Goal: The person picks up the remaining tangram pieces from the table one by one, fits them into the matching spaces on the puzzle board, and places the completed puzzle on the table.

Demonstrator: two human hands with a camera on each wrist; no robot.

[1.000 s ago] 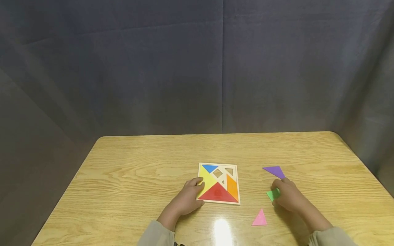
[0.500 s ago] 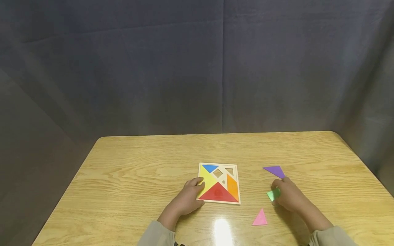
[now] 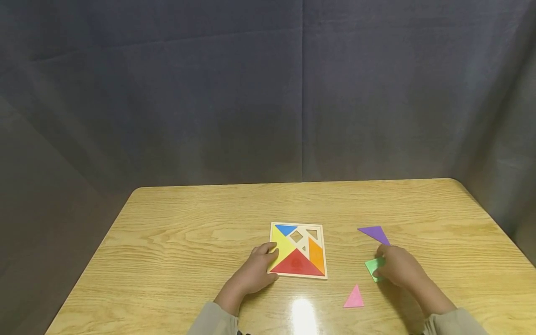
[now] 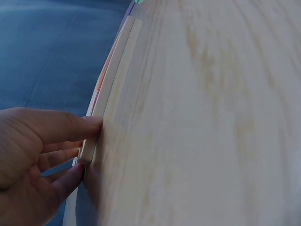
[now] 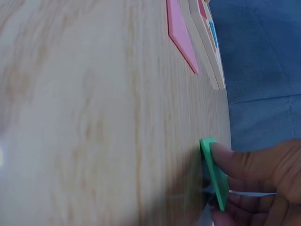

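Observation:
A square wooden tangram tray (image 3: pixel 324 256) lies on the table, with yellow, red, blue and orange pieces set in it and bare cut-outs at its upper right. My left hand (image 3: pixel 254 271) grips the tray's lower left corner, the thumb on the near edge, as the left wrist view also shows. To the right, my right hand (image 3: pixel 399 266) pinches a green square piece (image 5: pixel 215 172) between thumb and fingers, one edge tilted up from the wood. Just beyond that hand lies a purple triangle (image 3: pixel 377 233). Nearer to me, a pink triangle (image 3: pixel 354 298) lies flat.
The wood-grain table (image 3: pixel 176 242) reaches out on both sides of the hands. Dark cloth (image 3: pixel 251 93) hangs behind and beside it. A bright glare spot shows near the front edge.
My right hand has shifted slightly to the right, and the green square has moved with it, showing more of its face. The left hand and the tray stay still.

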